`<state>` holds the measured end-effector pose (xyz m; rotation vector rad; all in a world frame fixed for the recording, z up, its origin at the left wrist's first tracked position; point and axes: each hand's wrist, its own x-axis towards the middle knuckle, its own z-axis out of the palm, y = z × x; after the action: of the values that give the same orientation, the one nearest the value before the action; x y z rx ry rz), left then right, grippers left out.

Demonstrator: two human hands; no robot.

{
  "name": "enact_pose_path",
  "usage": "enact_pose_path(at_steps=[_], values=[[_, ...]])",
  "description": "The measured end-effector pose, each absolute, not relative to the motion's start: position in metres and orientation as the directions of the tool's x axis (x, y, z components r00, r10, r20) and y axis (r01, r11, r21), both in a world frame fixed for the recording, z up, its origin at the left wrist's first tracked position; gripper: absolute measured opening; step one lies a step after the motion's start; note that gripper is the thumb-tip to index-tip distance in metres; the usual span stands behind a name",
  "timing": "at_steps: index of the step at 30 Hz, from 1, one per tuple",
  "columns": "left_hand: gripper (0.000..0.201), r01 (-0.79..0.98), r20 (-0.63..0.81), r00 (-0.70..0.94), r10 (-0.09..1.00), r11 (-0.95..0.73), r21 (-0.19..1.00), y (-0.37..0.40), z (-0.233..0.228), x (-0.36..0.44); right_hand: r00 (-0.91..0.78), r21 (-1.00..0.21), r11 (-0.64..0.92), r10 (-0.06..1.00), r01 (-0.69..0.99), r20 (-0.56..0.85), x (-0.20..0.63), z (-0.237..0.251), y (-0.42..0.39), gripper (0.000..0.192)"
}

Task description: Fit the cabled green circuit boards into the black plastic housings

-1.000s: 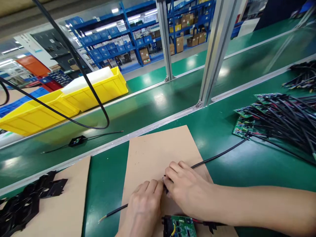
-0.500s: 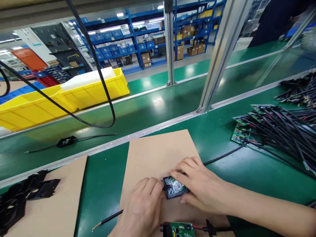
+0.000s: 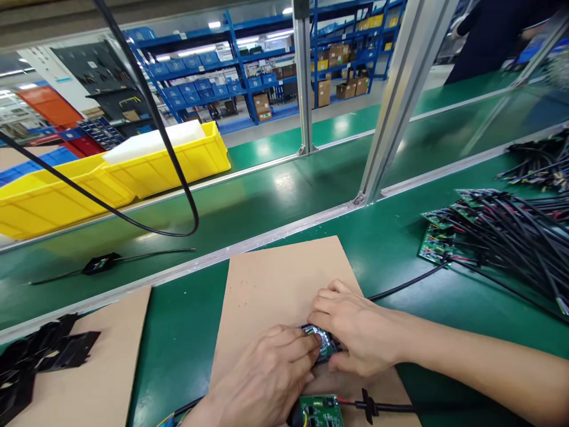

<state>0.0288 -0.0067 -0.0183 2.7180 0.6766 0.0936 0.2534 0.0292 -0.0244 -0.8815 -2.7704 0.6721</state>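
A small green circuit board (image 3: 326, 343) sits in a black housing on a sheet of cardboard (image 3: 253, 290). My left hand (image 3: 273, 367) reaches over it from the left, fingertips pressed onto the board; its thumb is hidden. On the other side, my right hand (image 3: 355, 332) grips the housing between the thumb below and bent fingers above. A black cable (image 3: 404, 284) runs out to the right from behind my right hand. Close to my left wrist lies a second green board (image 3: 322, 409), with a black cable clip (image 3: 368, 406) on its lead.
Black plastic housings (image 3: 66, 350) lie on another cardboard sheet at left. Boards with bundled black cables (image 3: 502, 237) are heaped at right. Beyond the metal rail rests a finished-looking cabled unit (image 3: 101, 264). Yellow bins (image 3: 173, 160), an aluminium post (image 3: 395, 101) and a hanging cable (image 3: 166, 133) stand farther back.
My left hand has moved right, from the housing's left edge onto the board, covering much of it. My right hand keeps its grip on the right side. The view has shifted slightly.
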Motion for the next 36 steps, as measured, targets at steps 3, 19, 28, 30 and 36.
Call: enact_pose_path(at_steps=[3, 19, 28, 30, 36], values=[[0.028, 0.46, 0.031, 0.868, 0.496, -0.825, 0.329, -0.009, -0.017, 0.03, -0.804, -0.505, 0.696, 0.595, 0.51, 0.008, 0.258, -0.023, 0.029, 0.036], [0.03, 0.485, 0.116, 0.831, 0.545, -0.81, 0.329, -0.013, -0.021, 0.035, -0.702, -0.573, 0.556, 0.71, 0.602, -0.048, 0.282, -0.012, 0.023, 0.015], [0.032, 0.498, 0.077, 0.838, 0.54, -0.815, 0.296, -0.015, -0.025, 0.034, -0.801, -0.478, 0.723, 0.596, 0.498, 0.067, 0.271, -0.019, 0.021, 0.013], [0.032, 0.508, 0.065, 0.837, 0.544, -0.814, 0.282, -0.015, -0.025, 0.034, -0.84, -0.38, 0.805, 0.531, 0.457, 0.115, 0.272, -0.029, 0.019, 0.015], [0.031, 0.505, 0.011, 0.854, 0.52, -0.835, 0.219, -0.016, -0.02, 0.035, -0.861, -0.241, 0.852, 0.498, 0.465, 0.102, 0.279, -0.038, 0.018, 0.02]])
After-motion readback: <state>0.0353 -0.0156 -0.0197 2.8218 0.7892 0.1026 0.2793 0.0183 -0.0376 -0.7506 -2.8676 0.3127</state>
